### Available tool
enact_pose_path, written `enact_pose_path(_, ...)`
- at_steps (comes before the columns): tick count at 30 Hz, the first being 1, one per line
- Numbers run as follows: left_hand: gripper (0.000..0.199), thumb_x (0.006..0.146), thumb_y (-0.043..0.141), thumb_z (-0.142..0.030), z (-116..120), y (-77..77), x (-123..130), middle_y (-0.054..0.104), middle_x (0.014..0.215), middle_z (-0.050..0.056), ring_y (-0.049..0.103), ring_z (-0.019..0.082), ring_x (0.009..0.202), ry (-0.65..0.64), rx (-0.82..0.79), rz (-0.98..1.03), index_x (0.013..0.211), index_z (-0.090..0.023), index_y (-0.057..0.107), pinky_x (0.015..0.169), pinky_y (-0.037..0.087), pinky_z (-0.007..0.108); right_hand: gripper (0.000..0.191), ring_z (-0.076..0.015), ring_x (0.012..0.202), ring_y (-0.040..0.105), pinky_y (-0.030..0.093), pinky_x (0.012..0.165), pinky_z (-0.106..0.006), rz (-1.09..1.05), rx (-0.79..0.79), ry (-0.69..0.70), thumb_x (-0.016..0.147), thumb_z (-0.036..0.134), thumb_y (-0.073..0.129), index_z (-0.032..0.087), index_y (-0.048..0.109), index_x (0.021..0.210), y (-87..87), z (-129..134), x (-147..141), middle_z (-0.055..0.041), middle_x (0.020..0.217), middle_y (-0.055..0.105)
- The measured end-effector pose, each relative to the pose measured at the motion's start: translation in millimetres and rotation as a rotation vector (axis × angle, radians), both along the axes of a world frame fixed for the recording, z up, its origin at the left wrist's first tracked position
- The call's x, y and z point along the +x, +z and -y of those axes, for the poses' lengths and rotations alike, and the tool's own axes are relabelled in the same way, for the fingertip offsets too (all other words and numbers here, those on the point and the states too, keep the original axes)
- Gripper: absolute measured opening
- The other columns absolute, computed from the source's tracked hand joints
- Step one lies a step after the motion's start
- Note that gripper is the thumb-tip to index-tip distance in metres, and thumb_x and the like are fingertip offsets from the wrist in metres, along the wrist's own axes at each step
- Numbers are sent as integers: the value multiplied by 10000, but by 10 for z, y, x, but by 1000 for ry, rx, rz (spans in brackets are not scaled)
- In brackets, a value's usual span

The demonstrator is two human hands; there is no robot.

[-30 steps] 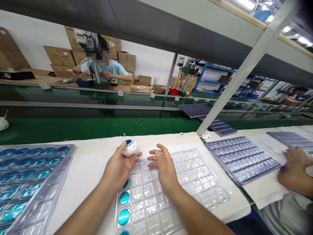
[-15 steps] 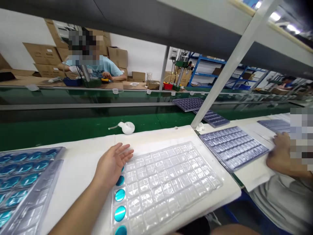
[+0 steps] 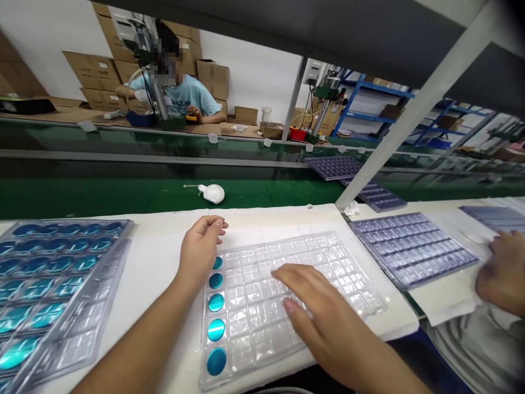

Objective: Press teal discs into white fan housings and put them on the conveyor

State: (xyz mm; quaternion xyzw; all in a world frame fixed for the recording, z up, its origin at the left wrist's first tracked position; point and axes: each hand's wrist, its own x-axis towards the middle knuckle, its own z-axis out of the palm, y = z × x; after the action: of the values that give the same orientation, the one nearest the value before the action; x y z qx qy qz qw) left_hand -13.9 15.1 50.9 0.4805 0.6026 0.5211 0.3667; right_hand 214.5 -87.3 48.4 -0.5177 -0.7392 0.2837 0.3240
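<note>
A clear plastic tray of square pockets lies on the white-covered bench in front of me. Teal discs fill several pockets down its left column. At the tray's far left corner is my left hand, fingers curled against the thumb; whatever they may hold is hidden. My right hand hovers over the middle of the tray, thumb and index finger apart, with nothing visible between them.
On the left, a tray full of teal discs rests on other trays. A white coiled item lies on the green conveyor. To the right are stacked trays and a co-worker's hand. A slanted post rises nearby.
My right hand has come into view over the tray. The left hand, palm open before, has curled its fingers. The view has shifted, and the left column of discs shows more fully.
</note>
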Motion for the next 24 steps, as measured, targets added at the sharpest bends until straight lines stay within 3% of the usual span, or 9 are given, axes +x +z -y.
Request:
enact_pose_path(2, 227, 938, 534, -369, -33, -20, -34, 688, 1023, 56, 623, 215, 949, -9, 2, -71, 967, -176, 650, 829, 494, 392, 606, -491, 1425, 277, 217, 1111, -733, 309, -142, 29, 892, 421, 655, 182, 529, 1434, -105, -125, 20, -214, 1530, 406)
enact_pose_path(5, 208, 923, 593, -379, -79, -76, -82, 687, 1037, 49, 615, 224, 991, -93, -10, -230, 947, -189, 675, 939, 459, 450, 756, -479, 1478, 33, 75, 1142, -720, 605, -246, 113, 885, 502, 636, 197, 381, 1528, -216, -341, 97, -170, 1625, 179)
enact_pose_path(9, 168, 890, 649, -356, -94, -191, -116, 695, 979, 37, 625, 205, 916, -239, -44, -422, 921, -194, 685, 900, 480, 432, 668, -362, 1506, 56, 78, 1191, -621, 569, -189, 344, 921, 494, 613, 332, 365, 1520, -137, -597, 255, -50, 1631, 192)
enact_pose_path(13, 190, 827, 692, -352, -58, -263, -108, 709, 898, 63, 627, 227, 759, -268, -47, -544, 954, -213, 716, 809, 497, 438, 555, -299, 1503, 162, 103, 1206, -576, 443, -74, 570, 949, 396, 620, 375, 435, 1471, -12, -767, 321, -8, 1593, 305)
enact_pose_path(15, 262, 804, 682, -360, -35, -263, -90, 719, 1024, 121, 652, 309, 864, -289, -9, -591, 1029, -236, 732, 833, 494, 475, 488, -255, 1494, 217, 122, 1215, -544, 410, 16, 678, 971, 262, 589, 390, 489, 1431, -33, -849, 306, 26, 1552, 394)
enact_pose_path(17, 364, 792, 665, -344, -10, -250, -67, 650, 1307, 115, 586, 377, 1160, -382, 49, -644, 1147, -280, 715, 971, 453, 506, 490, -234, 1494, 223, 128, 1222, -523, 431, 126, 723, 962, 120, 537, 363, 556, 1386, -116, -935, 284, 41, 1516, 457)
enact_pose_path(19, 444, 784, 667, -331, 15, -247, -45, 552, 1469, 25, 425, 354, 1380, -533, 84, -710, 1229, -340, 681, 1123, 336, 517, 503, -246, 1490, 240, 156, 1223, -511, 451, 243, 657, 923, 39, 500, 298, 617, 1338, -227, -1001, 279, 15, 1502, 485)
enact_pose_path(21, 498, 780, 687, -374, 32, -271, -33, 495, 1519, -26, 330, 331, 1454, -661, 78, -782, 1276, -382, 648, 1194, 216, 545, 486, -246, 1447, 351, 253, 1205, -465, 395, 340, 491, 881, 32, 506, 254, 658, 1286, -327, -1023, 318, -16, 1487, 510)
enact_pose_path(24, 625, 767, 704, -468, 6, -372, -49, 388, 1575, 26, 259, 370, 1480, -721, 43, -860, 1365, -331, 585, 1200, 107, 625, 453, -205, 1310, 531, 407, 1123, -384, 288, 404, 173, 868, 72, 482, 236, 658, 1252, -424, -969, 522, -44, 1399, 602)
